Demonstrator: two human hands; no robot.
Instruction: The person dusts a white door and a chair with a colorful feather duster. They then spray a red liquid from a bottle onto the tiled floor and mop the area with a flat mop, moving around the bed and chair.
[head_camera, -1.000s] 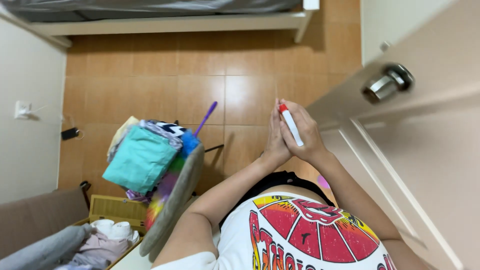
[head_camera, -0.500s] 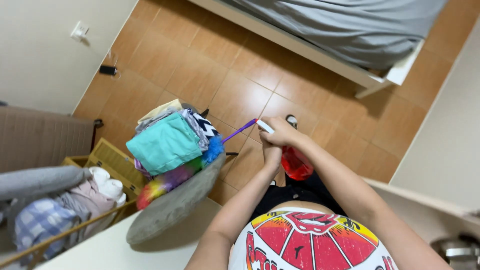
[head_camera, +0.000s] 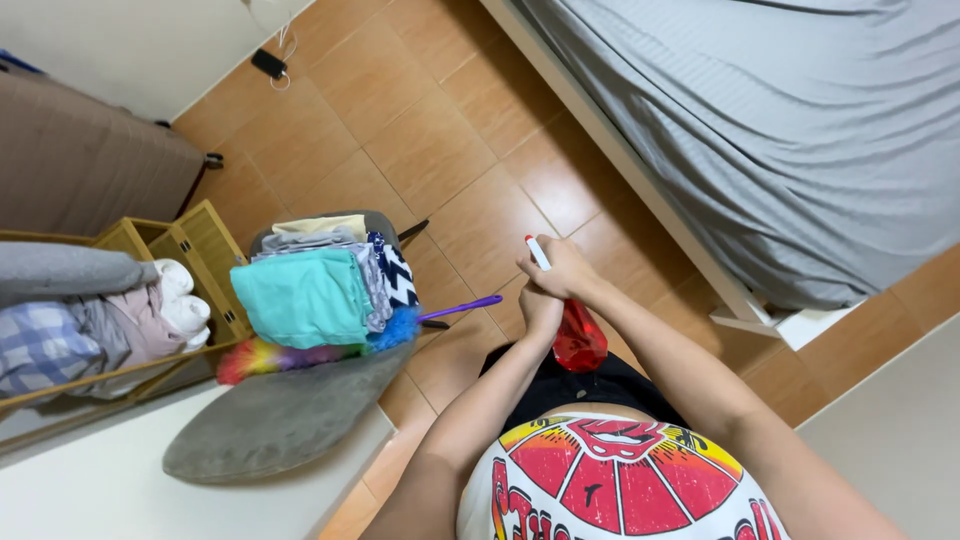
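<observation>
A: Red spray bottle (head_camera: 578, 338) w/ white nozzle top (head_camera: 538, 253). Held up in front of the tummy, over the brown tile floor (head_camera: 430, 150).

B: Held how?

A: Right hand (head_camera: 566, 270) wrapped tight round the neck, just under the nozzle. Left hand (head_camera: 540, 305) closed round it too, a bit lower, touching the right one. Both shut on the bottle, no open fingers showing.

B: Heavy?

A: Prob light. Looks like thin plastic, smooth, maybe a bit slippy if wet. Could squash a little if squeezed hard. Can't tell how full.

B: Best spot to grab?

A: Neck, prob. Thin there, easy for fingers to go round. Fat bottom part better for the other hand.

B: Stuff nearby?

A: Purple handle (head_camera: 460, 308) poking out just beside the hands, part of a rainbow feather duster (head_camera: 262, 356). Stack of folded clothes (head_camera: 320, 285) on a grey chair (head_camera: 280, 420), teal one in front. Yellow wooden rack (head_camera: 195, 250) more to the left, w/ rolled white towels (head_camera: 180, 300) & more clothes. Bed w/ grey sheet (head_camera: 760, 130) on the other side, well apart from the chair. White table top (head_camera: 120, 480) down low, touching the chair edge.
</observation>
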